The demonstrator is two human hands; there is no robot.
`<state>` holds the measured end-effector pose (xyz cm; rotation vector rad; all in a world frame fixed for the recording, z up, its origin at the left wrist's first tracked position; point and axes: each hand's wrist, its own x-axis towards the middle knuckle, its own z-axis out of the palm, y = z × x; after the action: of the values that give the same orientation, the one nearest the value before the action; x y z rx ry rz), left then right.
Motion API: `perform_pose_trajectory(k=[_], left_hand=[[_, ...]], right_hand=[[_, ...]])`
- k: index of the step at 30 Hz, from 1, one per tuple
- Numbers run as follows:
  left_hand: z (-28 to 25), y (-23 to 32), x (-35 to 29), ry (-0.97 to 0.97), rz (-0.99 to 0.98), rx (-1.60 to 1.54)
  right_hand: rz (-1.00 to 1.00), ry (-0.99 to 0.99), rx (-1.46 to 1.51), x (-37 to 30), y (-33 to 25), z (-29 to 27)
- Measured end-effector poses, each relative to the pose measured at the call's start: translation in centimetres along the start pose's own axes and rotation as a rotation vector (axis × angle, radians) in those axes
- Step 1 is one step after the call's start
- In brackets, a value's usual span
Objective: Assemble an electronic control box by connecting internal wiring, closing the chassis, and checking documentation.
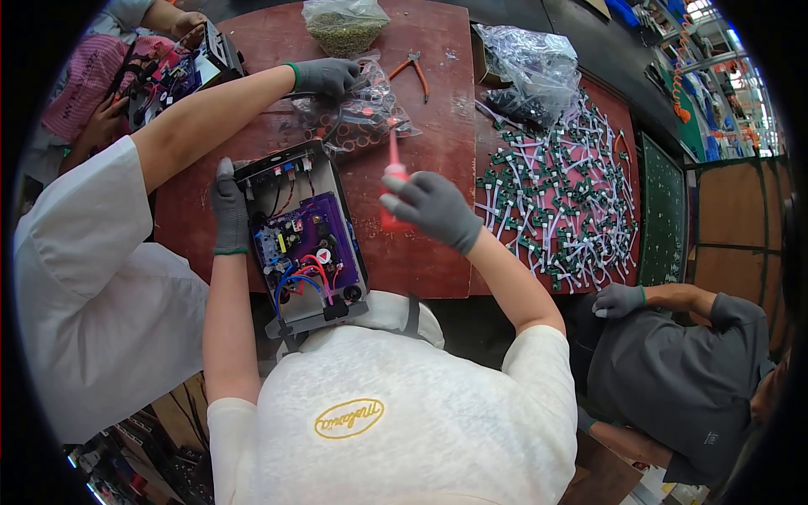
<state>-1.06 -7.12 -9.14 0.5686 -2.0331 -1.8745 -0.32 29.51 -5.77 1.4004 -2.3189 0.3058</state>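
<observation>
An open dark housing point(340, 199) is located left of centre at the near edge of the red-brown surface point(429, 265), with its interior exposed; its underside support cannot be determined. Inside, a glossy purple circuit board point(316, 225) is fitted, and thin red and blue wires point(311, 271) are looped above its near part. The left hand point(225, 206), gloved in grey knit, is laid against the housing's left wall; whether it is clamped there cannot be told, as its underside is hidden. By the right hand point(429, 206), a slim red tool point(394, 150), blurred and screwdriver-like, is gripped to the right of the housing, clear of it. Fastening work is judged to be in hand; for the next move, the tip would need to be aligned squarely and kept off the wires. On the far side, a crinkled clear bag point(362, 126) of dark, ring-shaped parts is touched by a co-worker's gloved hand point(324, 77). Orange-handled pliers point(411, 74) are noted just beyond. To the right, small green boards point(555, 202) with pale, ribbon-like leads are heaped.
</observation>
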Motion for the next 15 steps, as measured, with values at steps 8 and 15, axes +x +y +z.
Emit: perform_pose_trajectory(k=[8, 15], left_hand=[[-1.2, -0.6, -0.6, -0.042, 0.044, -0.051], [-4.3, 2.0, -6.7, -0.005, 0.277, 0.168]], right_hand=[[0.187, -0.03, -0.246, -3.1, 7.3, 4.2], [0.262, -0.239, -0.158, -4.4, 9.0, 6.8]])
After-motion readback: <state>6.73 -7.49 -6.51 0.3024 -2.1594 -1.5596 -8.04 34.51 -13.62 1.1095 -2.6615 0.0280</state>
